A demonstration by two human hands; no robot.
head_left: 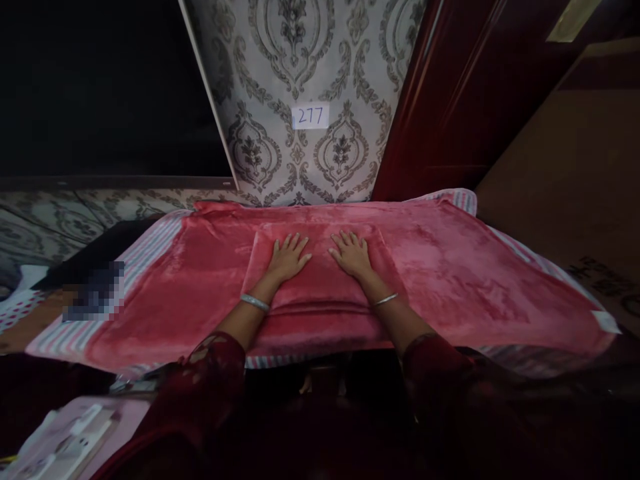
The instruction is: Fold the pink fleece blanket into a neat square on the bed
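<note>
My left hand (290, 257) lies flat with its fingers spread on a folded piece of plush red-pink fabric (320, 283). On the same piece, a little to the right, rests my right hand (351, 253), its fingers also stretched out. The folded piece is roughly square, with a fold line across its near part. Beneath it spreads a red-pink plush blanket (450, 267) over a table, with striped cloth showing along its edges. Neither hand grips anything.
A dark television screen (110, 93) stands at the back left. Patterned wallpaper with a paper label reading 277 (311, 116) is behind. A dark red door or cabinet (440, 100) and a large cardboard box (565, 180) bound the right. White items (80, 437) lie at the lower left.
</note>
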